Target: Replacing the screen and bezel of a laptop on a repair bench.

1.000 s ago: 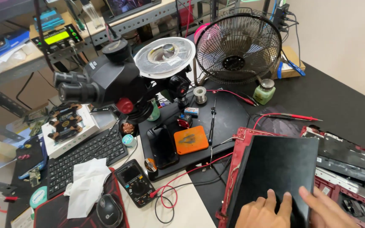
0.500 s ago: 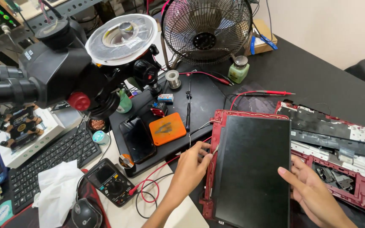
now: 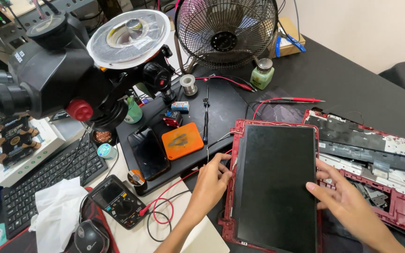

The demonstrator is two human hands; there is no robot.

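Lay flat on the black table (image 3: 352,79): dark screen (image 3: 277,182) in its red lid (image 3: 240,129). Touched the screen's left edge with curled fingers: left hand (image 3: 210,182), holding nothing. Rested on the right edge with fingers spread wide: right hand (image 3: 348,201), holding nothing too. Sat just right of the screen: opened red laptop base (image 3: 380,154). Lay to the left: orange pad (image 3: 182,140), phone (image 3: 147,152), meter (image 3: 118,201)

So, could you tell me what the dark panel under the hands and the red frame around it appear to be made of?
The screen panel looks like glass or glossy plastic: flat, black, faintly reflective. The red frame seems to be moulded plastic, matte, with thin edges. The left hand touches its left edge; the right hand rests at the panel's right edge.
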